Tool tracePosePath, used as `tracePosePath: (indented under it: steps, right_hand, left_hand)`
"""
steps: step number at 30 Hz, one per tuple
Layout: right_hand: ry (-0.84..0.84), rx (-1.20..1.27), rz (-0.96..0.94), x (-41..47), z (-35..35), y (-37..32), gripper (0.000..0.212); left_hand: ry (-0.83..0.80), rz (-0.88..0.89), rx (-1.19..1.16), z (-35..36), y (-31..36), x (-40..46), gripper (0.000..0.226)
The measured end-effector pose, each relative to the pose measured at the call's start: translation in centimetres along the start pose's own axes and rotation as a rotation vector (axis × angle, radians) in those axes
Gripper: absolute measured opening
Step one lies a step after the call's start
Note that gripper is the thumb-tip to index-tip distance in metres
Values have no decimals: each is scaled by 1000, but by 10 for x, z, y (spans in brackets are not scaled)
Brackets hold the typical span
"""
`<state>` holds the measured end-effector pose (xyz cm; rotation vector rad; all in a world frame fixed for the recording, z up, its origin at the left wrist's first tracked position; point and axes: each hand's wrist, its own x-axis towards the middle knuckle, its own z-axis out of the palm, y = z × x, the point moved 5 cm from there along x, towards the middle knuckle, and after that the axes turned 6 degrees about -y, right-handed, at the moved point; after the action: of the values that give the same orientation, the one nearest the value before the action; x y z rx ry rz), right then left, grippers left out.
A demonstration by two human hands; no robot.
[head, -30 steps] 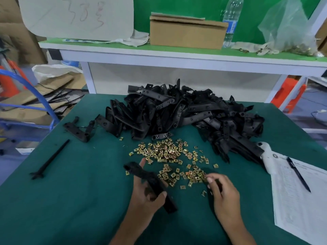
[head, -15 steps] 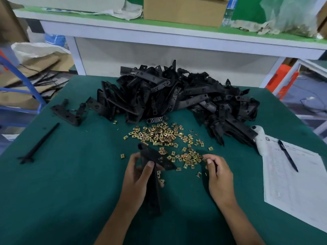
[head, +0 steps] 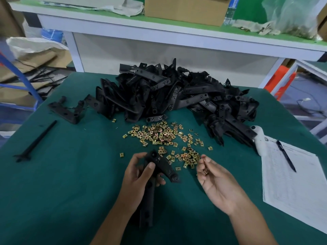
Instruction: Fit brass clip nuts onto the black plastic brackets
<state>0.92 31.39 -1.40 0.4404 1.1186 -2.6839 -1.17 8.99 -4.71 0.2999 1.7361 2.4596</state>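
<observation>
**Bracket in left hand, clip nut in right**

On the upper shelf [head: 177,35]: a cardboard box [head: 185,9], contents hidden, and a clear plastic bag [head: 290,13] with small brass-coloured pieces at its bottom. Below, on the green desk [head: 62,191]: a big heap of black brackets [head: 168,92] at the back, loose brass clip nuts [head: 159,135] scattered just in front. Left hand [head: 139,175] curled round one black bracket [head: 164,167], thumb across its top, long end running down toward the wrist. Right hand [head: 217,181] palm up, fingers [head: 203,161] half curled, holding a single clip nut [head: 206,171], near the bracket but apart. At far right, a printed sheet [head: 297,188] with a pen [head: 285,154] on top.
</observation>
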Motion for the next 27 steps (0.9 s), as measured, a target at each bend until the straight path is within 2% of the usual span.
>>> tracePosePath:
  steps: [3,7,11,13,16,27]
  right_hand:
    - [-38,-190,-17,3,12,2,34]
    - [-112,-445,-53,4,33,2,14]
    - [-220,-819,-62,5,57,10,18]
    - [-233,-931,-87,7,67,11,13]
    - [-234,-975,-105,8,75,12,4]
    - [-237,-999,-164,7,71,6,6]
  left_hand:
    - [-16,-4,23,1,-1,0,35]
    - [-51,-18,7,4,0,1,35]
    - [-75,-23,-4,7,-1,1,38]
    - [-74,-23,-8,7,-2,0,38]
    - [-79,-22,-12,7,-2,0,41]
    - [-87,-18,-29,5,-3,1,44]
